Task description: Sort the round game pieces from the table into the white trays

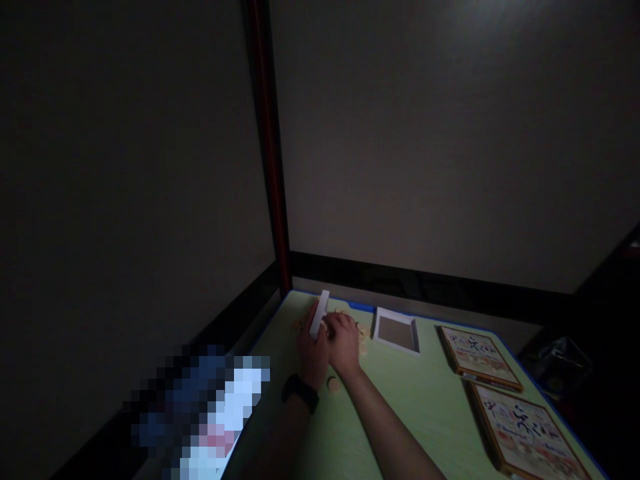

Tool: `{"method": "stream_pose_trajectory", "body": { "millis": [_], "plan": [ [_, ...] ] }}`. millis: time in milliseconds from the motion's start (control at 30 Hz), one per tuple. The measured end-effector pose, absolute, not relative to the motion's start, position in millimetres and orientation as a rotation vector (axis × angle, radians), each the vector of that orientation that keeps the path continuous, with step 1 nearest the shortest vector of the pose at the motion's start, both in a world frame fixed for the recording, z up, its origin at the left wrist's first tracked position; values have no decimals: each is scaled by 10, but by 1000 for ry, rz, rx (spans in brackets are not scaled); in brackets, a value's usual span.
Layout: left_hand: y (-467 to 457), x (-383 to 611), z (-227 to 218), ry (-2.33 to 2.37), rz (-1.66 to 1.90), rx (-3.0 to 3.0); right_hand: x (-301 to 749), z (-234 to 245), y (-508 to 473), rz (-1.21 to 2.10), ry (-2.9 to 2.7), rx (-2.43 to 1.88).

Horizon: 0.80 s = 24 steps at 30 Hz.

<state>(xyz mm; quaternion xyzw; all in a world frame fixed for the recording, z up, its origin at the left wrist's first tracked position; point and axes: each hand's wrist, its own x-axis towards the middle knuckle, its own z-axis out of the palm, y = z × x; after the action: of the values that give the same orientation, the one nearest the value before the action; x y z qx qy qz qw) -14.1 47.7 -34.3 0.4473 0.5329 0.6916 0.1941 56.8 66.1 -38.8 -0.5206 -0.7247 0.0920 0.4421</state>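
White box point(321, 315), tipped on edge left of the open tray point(397, 331), looks light, stiff and easily dented; its long side walls suit gripping. Left hand point(313, 347) closes around it; right hand point(343, 339) half-curls tray-side, its grasp unclear.

Lighting: dim, with a faint glow on the upper part of the far wall point(425, 147). The left wall point(125, 167), plain and grey likewise, meets it at a dark red corner post point(267, 133). A black band point(425, 283) runs low along both walls. A table point(425, 407), pale green with blue edging, occupies the corner. Beyond its right edge, in deep shadow, stands what appears to be a lined bin point(565, 367).
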Motion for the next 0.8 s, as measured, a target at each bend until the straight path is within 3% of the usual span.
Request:
{"method": "stream_pose_trajectory", "body": {
  "millis": [800],
  "plan": [
    [471,-274,-212,1398,1954,1100,566,-362,569,179,-1956,-1244]
  ]
}}
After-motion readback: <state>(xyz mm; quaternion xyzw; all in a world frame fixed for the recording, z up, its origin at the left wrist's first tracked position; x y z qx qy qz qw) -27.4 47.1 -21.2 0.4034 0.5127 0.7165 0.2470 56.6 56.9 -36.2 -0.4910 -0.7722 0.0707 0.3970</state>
